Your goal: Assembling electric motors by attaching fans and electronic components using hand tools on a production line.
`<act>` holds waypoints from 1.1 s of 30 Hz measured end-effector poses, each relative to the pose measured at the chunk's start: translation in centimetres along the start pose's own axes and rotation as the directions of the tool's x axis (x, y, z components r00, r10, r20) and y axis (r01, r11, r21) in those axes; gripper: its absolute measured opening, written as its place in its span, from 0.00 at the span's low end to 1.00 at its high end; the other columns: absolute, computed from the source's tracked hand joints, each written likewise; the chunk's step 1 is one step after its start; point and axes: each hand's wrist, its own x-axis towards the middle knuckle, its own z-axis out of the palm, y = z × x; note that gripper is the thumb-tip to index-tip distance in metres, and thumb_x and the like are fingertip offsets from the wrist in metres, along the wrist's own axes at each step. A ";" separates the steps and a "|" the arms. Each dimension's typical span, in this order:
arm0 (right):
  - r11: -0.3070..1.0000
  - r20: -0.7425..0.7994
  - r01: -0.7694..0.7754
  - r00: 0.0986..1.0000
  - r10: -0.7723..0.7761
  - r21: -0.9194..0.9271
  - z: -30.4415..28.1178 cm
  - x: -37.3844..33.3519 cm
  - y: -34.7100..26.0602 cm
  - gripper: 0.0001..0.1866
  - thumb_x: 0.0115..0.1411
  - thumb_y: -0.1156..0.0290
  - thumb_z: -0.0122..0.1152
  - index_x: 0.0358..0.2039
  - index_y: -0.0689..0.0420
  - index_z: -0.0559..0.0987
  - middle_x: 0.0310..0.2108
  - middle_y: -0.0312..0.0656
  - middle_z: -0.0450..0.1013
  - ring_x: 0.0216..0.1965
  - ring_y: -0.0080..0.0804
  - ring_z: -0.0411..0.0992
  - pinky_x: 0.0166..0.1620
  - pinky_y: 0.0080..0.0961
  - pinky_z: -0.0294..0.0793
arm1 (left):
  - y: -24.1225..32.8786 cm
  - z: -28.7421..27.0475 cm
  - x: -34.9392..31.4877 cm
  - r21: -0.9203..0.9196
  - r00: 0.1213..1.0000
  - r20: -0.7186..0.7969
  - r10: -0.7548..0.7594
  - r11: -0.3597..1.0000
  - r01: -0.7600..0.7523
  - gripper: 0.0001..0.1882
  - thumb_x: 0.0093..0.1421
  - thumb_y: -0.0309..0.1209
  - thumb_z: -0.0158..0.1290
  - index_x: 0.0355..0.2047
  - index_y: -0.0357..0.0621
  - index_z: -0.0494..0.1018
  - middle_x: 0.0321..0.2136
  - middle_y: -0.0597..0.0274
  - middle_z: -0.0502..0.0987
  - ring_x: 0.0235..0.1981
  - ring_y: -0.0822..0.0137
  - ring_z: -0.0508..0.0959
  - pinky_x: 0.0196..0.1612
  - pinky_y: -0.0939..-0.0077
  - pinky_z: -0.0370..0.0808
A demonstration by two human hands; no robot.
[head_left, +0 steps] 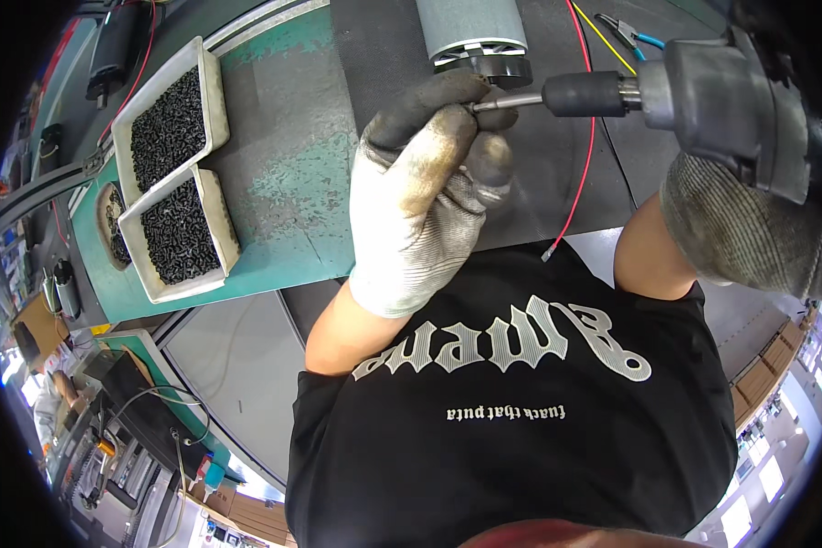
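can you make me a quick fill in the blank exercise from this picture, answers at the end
The bit of the power driver ends at the fingers of the ____ hand.
The small parts in the rectangular trays are ____.
The handles of the pliers are ____.
The wire ending beside the shirt is ____.
Missing words: left; black; blue; red.

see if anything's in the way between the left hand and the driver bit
Nothing visible stands between them: the left hand pinches at the tip of the driver bit. Whether it also holds something small there is hidden.
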 end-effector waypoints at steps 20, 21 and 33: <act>0.993 -0.159 -0.027 0.987 0.007 -0.119 2.0 -1.6 1.1 0.18 0.65 0.65 0.54 0.50 0.64 0.74 0.42 0.43 0.74 0.42 0.37 0.74 0.43 0.30 0.77 | -4.7 -3.7 0.0 -0.478 0.892 0.087 -0.444 0.767 0.428 0.09 0.67 0.31 0.48 0.45 0.40 0.68 0.33 0.64 0.73 0.23 0.77 0.68 0.28 0.75 0.67; 0.992 -0.167 -0.022 0.986 0.001 -0.123 1.8 -1.4 1.6 0.18 0.65 0.65 0.54 0.50 0.64 0.74 0.43 0.43 0.74 0.42 0.37 0.74 0.43 0.30 0.77 | -4.9 -3.1 0.9 -0.335 0.914 -0.070 -0.400 0.872 0.356 0.09 0.67 0.30 0.47 0.45 0.40 0.68 0.32 0.64 0.72 0.23 0.76 0.67 0.28 0.76 0.67; 0.996 -0.099 -0.048 0.994 0.041 -0.071 2.3 -1.1 2.6 0.18 0.67 0.65 0.51 0.53 0.61 0.69 0.42 0.43 0.73 0.46 0.35 0.71 0.46 0.31 0.75 | -4.8 -4.6 1.9 -0.541 0.894 -0.082 -0.440 0.773 0.331 0.14 0.70 0.38 0.45 0.45 0.38 0.68 0.36 0.55 0.77 0.29 0.72 0.75 0.35 0.77 0.72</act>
